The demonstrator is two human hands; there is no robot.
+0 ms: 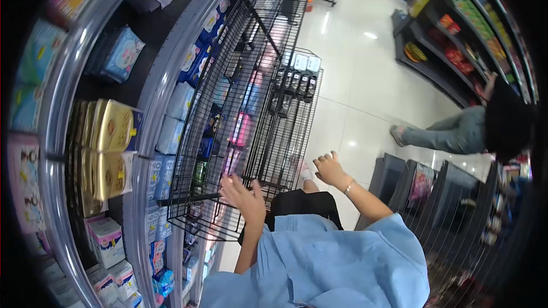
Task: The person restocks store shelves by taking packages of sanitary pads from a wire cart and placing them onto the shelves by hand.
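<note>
Close to the near end of a black wire rack, my left hand is raised with its fingers apart and nothing in it. My right hand, with a bracelet at the wrist, hangs over the floor to the right of the rack, fingers spread and slightly bent, holding nothing. Small black packages with white labels sit in the right part of the rack. Pink packages show through its wires.
Shelves on the left hold gold packages, blue packs and white-and-pink boxes. A person stands by the stocked shelves at the right. Dark bins stand at the lower right.
</note>
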